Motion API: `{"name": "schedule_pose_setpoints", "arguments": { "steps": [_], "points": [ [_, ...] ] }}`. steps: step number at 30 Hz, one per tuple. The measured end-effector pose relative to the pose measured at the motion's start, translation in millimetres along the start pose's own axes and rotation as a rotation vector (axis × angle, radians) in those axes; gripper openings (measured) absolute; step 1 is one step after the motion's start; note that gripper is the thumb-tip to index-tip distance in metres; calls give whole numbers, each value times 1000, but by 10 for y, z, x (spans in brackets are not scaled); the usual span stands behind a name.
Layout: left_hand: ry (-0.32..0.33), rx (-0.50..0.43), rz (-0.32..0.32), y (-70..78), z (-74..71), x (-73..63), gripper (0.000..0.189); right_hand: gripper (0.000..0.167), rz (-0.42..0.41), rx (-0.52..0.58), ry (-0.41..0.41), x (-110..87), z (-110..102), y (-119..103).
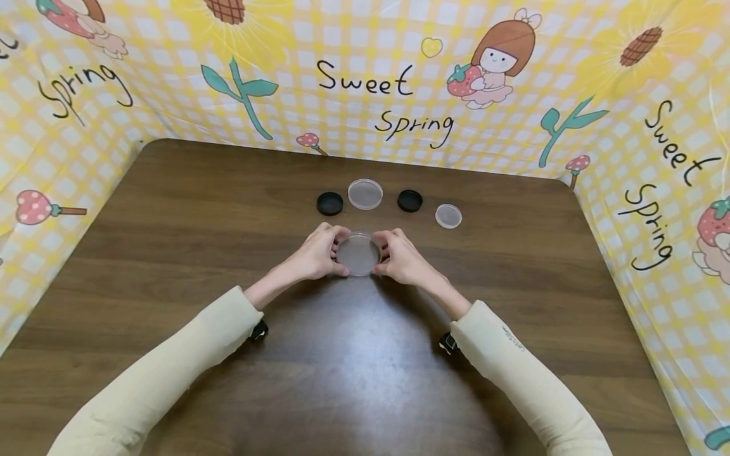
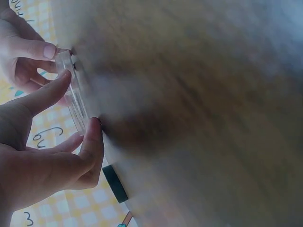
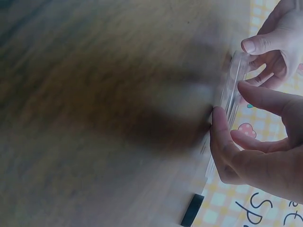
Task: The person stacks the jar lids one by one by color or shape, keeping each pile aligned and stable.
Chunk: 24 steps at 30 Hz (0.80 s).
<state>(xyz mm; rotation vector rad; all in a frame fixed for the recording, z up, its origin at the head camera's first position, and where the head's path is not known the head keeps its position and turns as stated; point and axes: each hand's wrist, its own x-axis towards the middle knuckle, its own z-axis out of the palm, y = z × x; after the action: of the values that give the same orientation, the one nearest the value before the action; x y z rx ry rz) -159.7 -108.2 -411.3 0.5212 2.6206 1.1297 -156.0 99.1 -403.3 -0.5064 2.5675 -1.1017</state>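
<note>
Left hand (image 1: 317, 253), right hand (image 1: 403, 257) grip clear dish (image 1: 358, 255) from opposite sides; seemingly lift-or-place step; next move likely needs steady, level hold.

Brown wood-grain table (image 1: 142, 266), yellow-and-white checked cloth (image 1: 353, 38) rising around it, sunflowers, "Sweet Spring" lettering, pale glare (image 1: 365, 354) pooling nearest me.

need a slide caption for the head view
Left hand and right hand grip a clear round plastic dish at a brown wood-grain table.
</note>
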Motion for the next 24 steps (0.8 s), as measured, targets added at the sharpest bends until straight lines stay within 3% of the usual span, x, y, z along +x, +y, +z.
{"name": "schedule_pose_setpoints", "arguments": {
  "steps": [14,24],
  "points": [
    [0,4,-7,-55,-5,-43,71,64,-10,-32,-8,33,49,-6],
    [1,-14,5,-46,-12,3,72,63,-19,-33,-4,50,-21,21]
  ]
}}
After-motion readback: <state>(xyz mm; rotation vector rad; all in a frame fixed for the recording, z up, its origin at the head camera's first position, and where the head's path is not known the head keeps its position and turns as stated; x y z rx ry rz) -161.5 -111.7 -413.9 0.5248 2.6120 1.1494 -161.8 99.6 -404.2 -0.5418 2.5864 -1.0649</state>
